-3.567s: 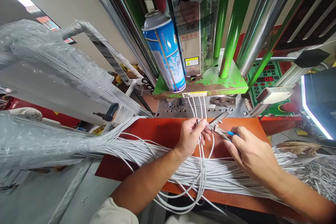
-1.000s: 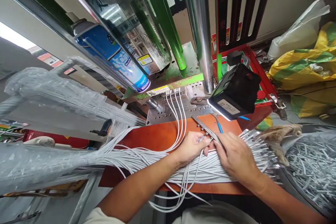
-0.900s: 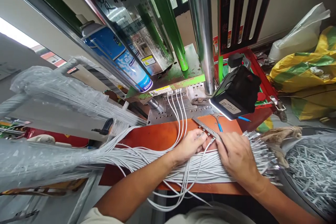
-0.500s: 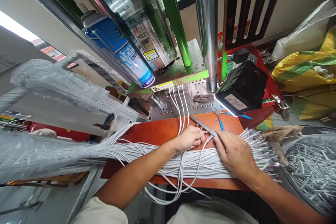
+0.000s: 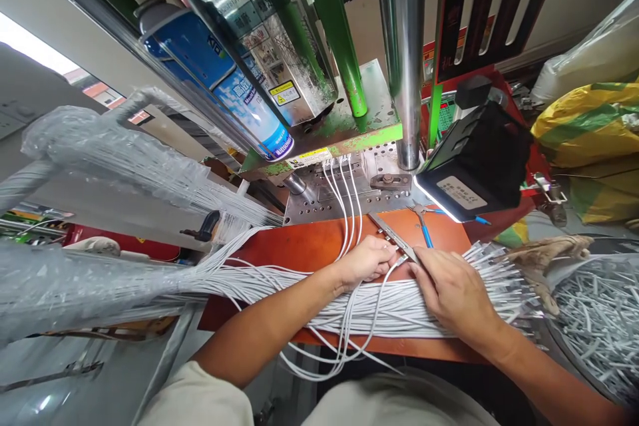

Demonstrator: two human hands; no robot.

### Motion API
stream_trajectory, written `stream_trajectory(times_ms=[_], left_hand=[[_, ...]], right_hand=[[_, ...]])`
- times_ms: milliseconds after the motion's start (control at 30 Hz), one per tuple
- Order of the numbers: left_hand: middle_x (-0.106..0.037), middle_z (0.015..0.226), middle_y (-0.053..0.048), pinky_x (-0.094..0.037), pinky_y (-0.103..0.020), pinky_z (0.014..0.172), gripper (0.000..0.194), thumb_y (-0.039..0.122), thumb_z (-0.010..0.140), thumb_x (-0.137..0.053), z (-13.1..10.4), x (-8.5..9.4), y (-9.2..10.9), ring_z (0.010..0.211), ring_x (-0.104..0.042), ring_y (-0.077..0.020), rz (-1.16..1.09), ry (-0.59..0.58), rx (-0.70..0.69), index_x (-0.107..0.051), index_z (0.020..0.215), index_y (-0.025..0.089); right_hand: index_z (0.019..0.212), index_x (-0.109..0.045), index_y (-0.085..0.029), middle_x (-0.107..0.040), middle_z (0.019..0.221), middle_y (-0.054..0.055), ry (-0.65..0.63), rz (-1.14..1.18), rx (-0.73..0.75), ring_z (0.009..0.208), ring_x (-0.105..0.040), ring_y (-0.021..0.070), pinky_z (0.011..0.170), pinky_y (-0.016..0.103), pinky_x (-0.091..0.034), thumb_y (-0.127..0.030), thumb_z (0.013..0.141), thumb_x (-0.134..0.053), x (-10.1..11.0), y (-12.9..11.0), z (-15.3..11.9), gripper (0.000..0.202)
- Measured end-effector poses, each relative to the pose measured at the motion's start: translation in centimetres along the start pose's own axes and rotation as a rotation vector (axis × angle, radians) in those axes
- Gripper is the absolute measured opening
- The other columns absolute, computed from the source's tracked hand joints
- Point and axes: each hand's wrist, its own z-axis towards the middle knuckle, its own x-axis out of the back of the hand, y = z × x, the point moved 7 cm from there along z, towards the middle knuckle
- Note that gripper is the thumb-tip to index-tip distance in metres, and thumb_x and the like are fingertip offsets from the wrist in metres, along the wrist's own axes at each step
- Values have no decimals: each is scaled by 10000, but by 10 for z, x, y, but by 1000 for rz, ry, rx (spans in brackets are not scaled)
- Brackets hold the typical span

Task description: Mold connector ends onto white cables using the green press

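A narrow metal bar (image 5: 392,234) with small pegs or fittings along its side lies slantwise over the orange board. My right hand (image 5: 453,289) grips its near end, thumb below and fingers over the top. One white cable (image 5: 378,303) has its plug seated at the bar beside my right thumb. My left hand (image 5: 367,259) is closed in a pinch against the bar's left side; white cable emerges beneath it, while the pinched end is hidden by the fingers. Under both hands lies a thick bundle of white cables (image 5: 394,313) with plugs at the right end.
Behind stands a green-framed press (image 5: 367,136) with several cables running into its metal plate (image 5: 319,203). Blue-handled pliers (image 5: 425,226) lie on the orange board (image 5: 284,246). A black lamp (image 5: 474,173) is at right, a spray can (image 5: 219,73) at left, a bin of white scraps (image 5: 599,319) far right.
The whole view has shifted slightly. Both hands stay at the metal bar in nearly the same pose, with only small finger movement in my left hand.
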Motion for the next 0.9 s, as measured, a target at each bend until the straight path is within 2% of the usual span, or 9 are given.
stream_trajectory(times_ms=[67, 133, 200, 267, 367, 500, 567, 733, 900], left_hand=[[-447, 512, 64, -256, -170, 387, 425, 564, 911, -635, -4, 5, 2, 384, -355, -54, 34, -2, -43, -572, 822, 153], [-577, 628, 11, -425, -197, 468, 489, 600, 869, -704, -13, 13, 5, 483, -541, -99, 49, -15, -77, -594, 967, 134], [-670, 772, -46, -545, -256, 614, 588, 585, 816, -788, -22, 22, 6, 648, -683, -160, 13, -22, -89, -544, 1110, 138], [-710, 859, -83, -585, -312, 674, 649, 575, 795, -820, -28, 31, 4, 730, -735, -208, -22, 4, -84, -467, 1158, 167], [-722, 815, -92, -547, -271, 538, 548, 603, 842, -754, -29, 44, -2, 597, -708, -191, 44, 130, -81, -462, 1025, 176], [-655, 601, -52, -330, -174, 377, 463, 569, 893, -679, -23, 54, 0, 372, -479, -73, 207, 334, -157, -541, 769, 145], [-598, 527, -10, -281, -171, 369, 429, 523, 911, -660, -20, 52, 2, 350, -402, -53, 215, 336, -158, -574, 746, 137], [-526, 480, 41, -288, -171, 397, 389, 465, 951, -613, -12, 42, 4, 363, -387, -51, 266, 288, -129, -590, 733, 143], [-526, 471, 38, -301, -162, 413, 376, 407, 994, -566, -2, 39, 4, 373, -402, -51, 285, 354, -163, -592, 734, 136]], right_hand=[[962, -604, -186, -617, 836, 49, 27, -6, -36, 791, -561, 219, 766, 344, -352, -283, 1072, -419, 1, 3, -1, 236], [974, -605, -184, -613, 831, 51, 69, -43, -76, 779, -554, 222, 758, 347, -350, -285, 1074, -416, 2, 5, -2, 236], [957, -599, -189, -600, 804, 48, 89, -87, -79, 755, -539, 224, 736, 349, -338, -289, 1071, -421, 3, 5, -3, 234], [942, -588, -194, -592, 787, 42, 88, -110, -48, 743, -528, 223, 721, 349, -326, -288, 1067, -430, 2, 3, -2, 222], [934, -574, -197, -592, 784, 39, 88, -119, -13, 736, -521, 220, 710, 347, -320, -282, 1064, -436, 2, 1, -1, 207], [916, -563, -203, -586, 777, 33, 77, -109, -14, 724, -511, 216, 699, 343, -315, -293, 1059, -451, 2, 2, 0, 202], [924, -568, -202, -588, 780, 32, 75, -107, -14, 724, -512, 214, 701, 343, -316, -289, 1058, -450, 2, 1, 1, 199], [930, -582, -197, -603, 786, 35, 51, -89, -8, 727, -529, 209, 706, 343, -314, -281, 1058, -441, 1, 0, 2, 209], [917, -594, -199, -630, 808, 53, -29, 2, 13, 756, -567, 212, 723, 340, -343, -305, 1063, -430, -2, 1, 0, 244]])
